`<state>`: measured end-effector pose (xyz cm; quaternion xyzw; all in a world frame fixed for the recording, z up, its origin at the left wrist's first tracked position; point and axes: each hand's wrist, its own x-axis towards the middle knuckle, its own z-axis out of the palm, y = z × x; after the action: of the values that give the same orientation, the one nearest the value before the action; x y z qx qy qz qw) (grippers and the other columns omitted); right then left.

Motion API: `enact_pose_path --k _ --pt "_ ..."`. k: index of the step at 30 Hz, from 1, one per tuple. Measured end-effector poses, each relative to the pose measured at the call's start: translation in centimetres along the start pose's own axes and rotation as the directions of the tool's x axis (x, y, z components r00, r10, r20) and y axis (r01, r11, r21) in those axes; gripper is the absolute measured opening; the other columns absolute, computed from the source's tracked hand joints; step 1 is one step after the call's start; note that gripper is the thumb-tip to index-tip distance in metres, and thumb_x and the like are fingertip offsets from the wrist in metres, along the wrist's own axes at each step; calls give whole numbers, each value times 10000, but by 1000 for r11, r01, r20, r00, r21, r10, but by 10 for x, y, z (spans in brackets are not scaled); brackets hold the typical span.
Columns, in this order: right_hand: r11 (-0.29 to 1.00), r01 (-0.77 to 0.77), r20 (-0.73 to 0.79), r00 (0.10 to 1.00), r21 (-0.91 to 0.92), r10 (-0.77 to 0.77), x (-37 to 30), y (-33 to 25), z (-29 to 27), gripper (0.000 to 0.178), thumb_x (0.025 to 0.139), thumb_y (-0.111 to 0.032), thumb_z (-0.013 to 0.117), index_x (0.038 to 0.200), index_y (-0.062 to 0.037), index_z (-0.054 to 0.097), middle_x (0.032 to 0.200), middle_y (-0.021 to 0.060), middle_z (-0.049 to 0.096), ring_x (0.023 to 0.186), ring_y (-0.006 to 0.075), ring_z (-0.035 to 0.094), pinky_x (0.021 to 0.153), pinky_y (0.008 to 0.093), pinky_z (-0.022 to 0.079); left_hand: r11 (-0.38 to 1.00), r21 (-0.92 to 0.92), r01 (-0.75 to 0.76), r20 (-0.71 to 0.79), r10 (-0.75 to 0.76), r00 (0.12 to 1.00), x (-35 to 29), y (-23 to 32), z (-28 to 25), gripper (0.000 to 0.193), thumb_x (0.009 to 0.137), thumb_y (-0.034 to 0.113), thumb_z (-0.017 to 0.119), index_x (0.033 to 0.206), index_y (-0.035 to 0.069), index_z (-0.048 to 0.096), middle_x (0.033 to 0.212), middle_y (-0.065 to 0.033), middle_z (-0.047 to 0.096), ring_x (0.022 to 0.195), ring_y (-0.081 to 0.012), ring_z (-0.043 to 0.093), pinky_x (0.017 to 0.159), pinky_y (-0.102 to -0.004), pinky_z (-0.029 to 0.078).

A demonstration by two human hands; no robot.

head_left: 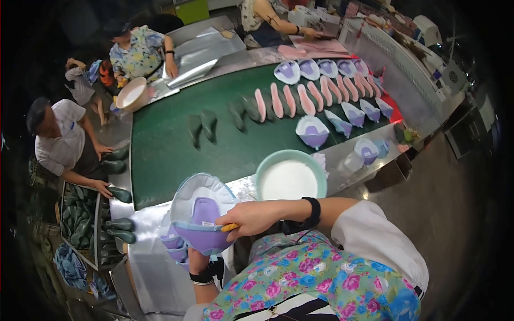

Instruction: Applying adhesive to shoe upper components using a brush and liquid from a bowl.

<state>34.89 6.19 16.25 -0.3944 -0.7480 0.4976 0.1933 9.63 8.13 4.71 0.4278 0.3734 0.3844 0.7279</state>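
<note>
A purple and pale blue shoe upper (201,238) is held up in front of me, its pale lining spread toward the top. My left hand (198,259) grips it from below, and most of its fingers are hidden behind the upper. Over the upper's near edge, my right hand (247,218) is closed round a yellow-handled tool (229,227); its working end cannot be made out. Just beyond my right wrist stands a mint-green basin (262,170) of white liquid. More purple uppers (174,242) lie stacked beside my left hand.
A green conveyor belt (171,166) carries dark shoe lasts (209,125), pink insoles (305,100) and rows of purple uppers (312,132). Another upper (366,151) lies on the metal edge at right. A person (64,136) handles lasts at left; others work across the belt.
</note>
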Motion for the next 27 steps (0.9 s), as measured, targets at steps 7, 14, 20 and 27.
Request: enact_pose_path --k 7,14,20,27 --pt "992 -83 -151 984 96 97 -118 41 -4 262 862 -232 558 1056 -56 544 824 186 606 794 358 596 682 419 451 930 366 -33 24 26 999 20 -60 105 284 911 117 502 1177 15 508 1045 -72 571 921 -157 546 792 -279 451" --pt "914 -406 -835 508 -16 211 -219 168 -43 278 848 -288 575 747 -41 651 780 139 605 785 322 538 718 399 409 852 519 73 487 -364 794 -31 -83 183 442 813 26 617 1235 -10 493 1248 -158 525 1136 -216 521 964 -338 425" --pt "810 -498 -761 380 311 526 -248 264 -16 279 795 -316 653 808 -39 680 742 140 635 635 304 606 588 364 473 757 177 629 364 -645 672 -47 -92 190 504 826 43 632 1289 26 432 1210 -112 540 1079 -169 538 895 -300 467" --pt "864 -441 -763 463 244 451 -214 306 32 168 749 -120 701 884 -22 682 858 147 668 748 256 657 675 305 513 798 30 602 -11 -602 798 -52 -129 161 516 842 64 612 1310 29 397 1229 -114 526 1090 -177 532 919 -314 445"
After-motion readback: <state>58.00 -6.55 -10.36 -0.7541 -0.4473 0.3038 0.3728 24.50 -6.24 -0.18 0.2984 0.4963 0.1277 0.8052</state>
